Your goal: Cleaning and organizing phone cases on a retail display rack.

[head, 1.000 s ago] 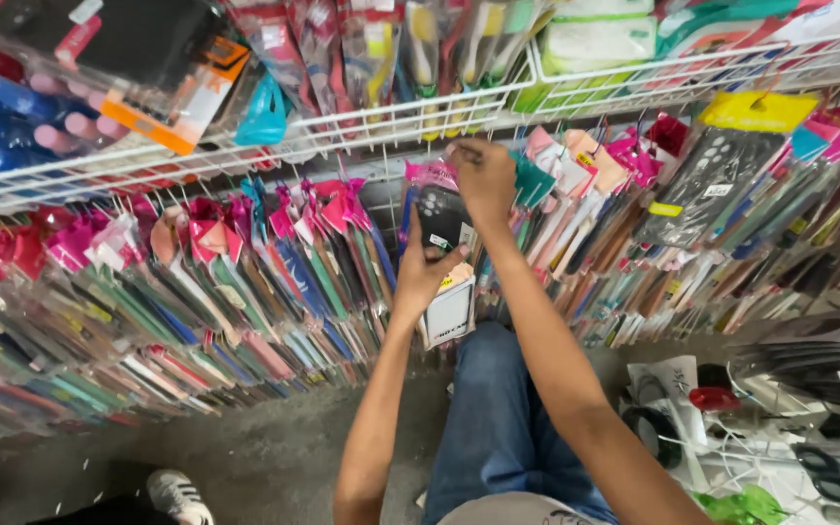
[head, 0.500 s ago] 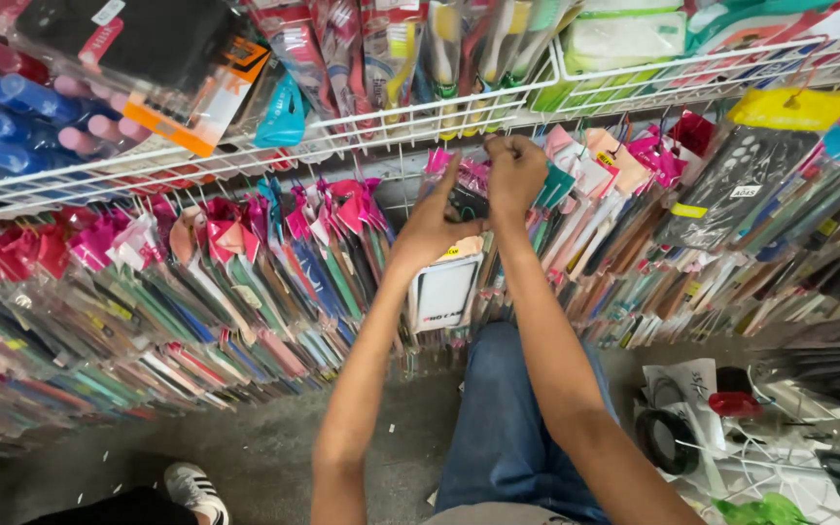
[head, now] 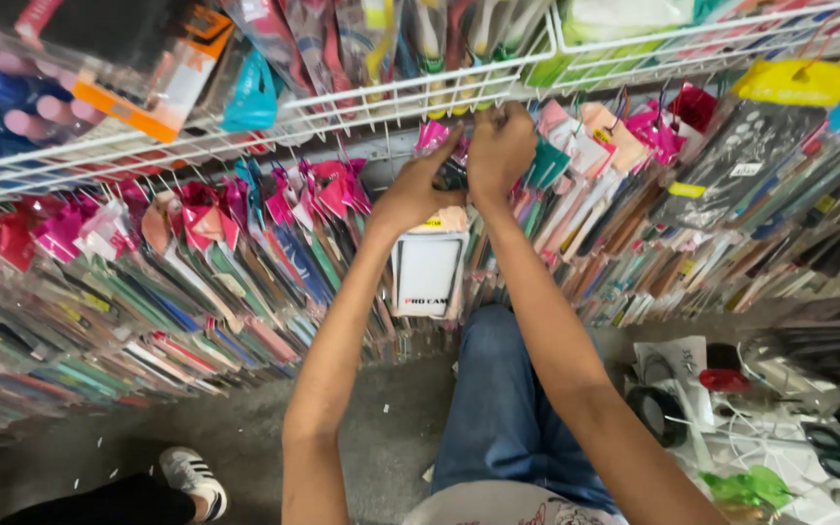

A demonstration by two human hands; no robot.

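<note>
Both my hands are raised to the white wire rack (head: 362,112), just under its front edge. My left hand (head: 418,185) grips the top of a clear flat packet with a dark phone case (head: 428,272) in it, which hangs down below my fingers. My right hand (head: 501,148) is closed at the same spot, pinching the packet's top or the hook there; the exact contact is hidden by my fingers. Rows of hanging colourful packets (head: 245,253) flank the packet on both sides.
The wire shelf above holds more packaged goods (head: 99,78). Another person's shoe (head: 192,474) and dark trouser leg stand on the concrete floor at lower left. Cables, scissors and small items (head: 780,428) lie on the floor at right. My knee in jeans (head: 503,408) is below.
Both hands rose from mid-rack up to the wire shelf edge, bringing the packet with them. The view has closed in on the rack.
</note>
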